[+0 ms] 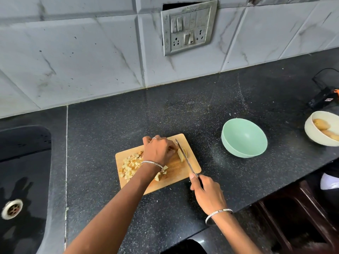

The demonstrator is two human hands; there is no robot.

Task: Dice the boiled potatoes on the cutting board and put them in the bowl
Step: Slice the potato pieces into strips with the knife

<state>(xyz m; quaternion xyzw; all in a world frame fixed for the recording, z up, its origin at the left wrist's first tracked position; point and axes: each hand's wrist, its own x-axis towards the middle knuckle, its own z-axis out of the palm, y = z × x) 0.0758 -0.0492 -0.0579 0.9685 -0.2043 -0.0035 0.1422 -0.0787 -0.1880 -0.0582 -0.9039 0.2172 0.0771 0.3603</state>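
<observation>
One black bench (128, 116), we note, sink (25, 143) at its left end. Board (194, 167) near the front edge. Green bowl (244, 138) right of it, apart. White bowl (308, 125) at the right edge, holding whole potatoes (321, 124). Our left hand (158, 150) curls on a potato piece (181, 154). Our right hand (209, 195) grips the knife (185, 156), blade on that piece. Dice (129, 166) heaped at the board's left.

Wooden cutting board (190, 163), metal knife blade (185, 156), glossy speckled stone counter (128, 116), matt green bowl (244, 138) — smooth plastic look
</observation>
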